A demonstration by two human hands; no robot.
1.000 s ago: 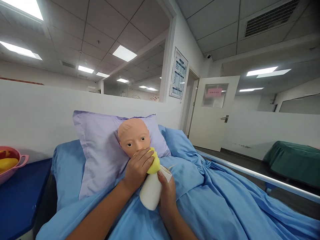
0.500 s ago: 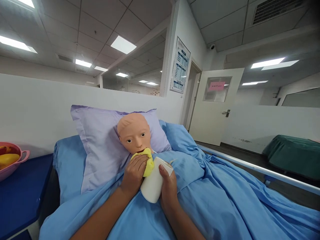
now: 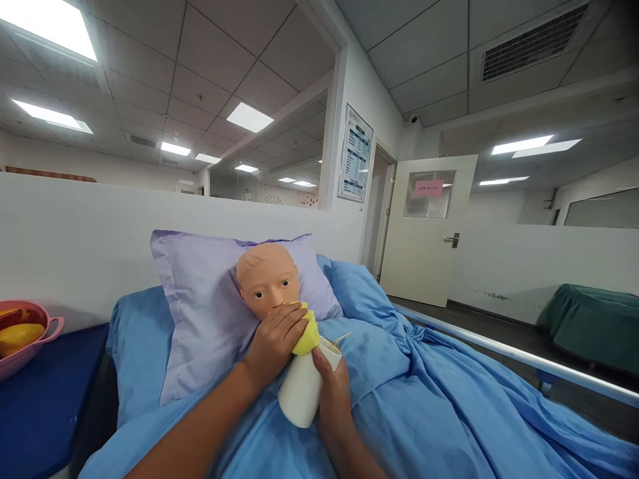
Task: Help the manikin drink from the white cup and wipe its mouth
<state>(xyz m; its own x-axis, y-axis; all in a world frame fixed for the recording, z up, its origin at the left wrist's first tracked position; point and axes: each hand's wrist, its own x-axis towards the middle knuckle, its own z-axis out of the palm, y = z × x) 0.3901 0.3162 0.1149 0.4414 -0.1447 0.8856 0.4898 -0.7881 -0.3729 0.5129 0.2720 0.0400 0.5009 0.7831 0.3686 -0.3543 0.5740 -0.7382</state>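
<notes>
Blanket, blue and creased, spread below the fingers of the left hand and right hand; door, pale, standing open, well beyond the fingers and to their right; green cover, draped, far to the right of the fingers; rail, right of the right fingers, well apart; table, dark blue, well left of the left fingers; pillow, lilac, beyond the left fingers and mostly to their left; notice, on the wall above and beyond the right fingers; head, a mannequin's, against the pillow just beyond the left fingertips, its mouth hidden by them; basin, pink, on the table, far left of the left fingers; cup, white, tilted, rim toward upper right, gripped by the right fingers, thumb near the rim, the others mostly hidden; cloth, yellow, held at the lower face under the left fingers, which lie close together, a bunched part showing to their right; contact with the lips cannot be told; stick, thin, pale, at the cup's rim, just beyond the right thumb.
</notes>
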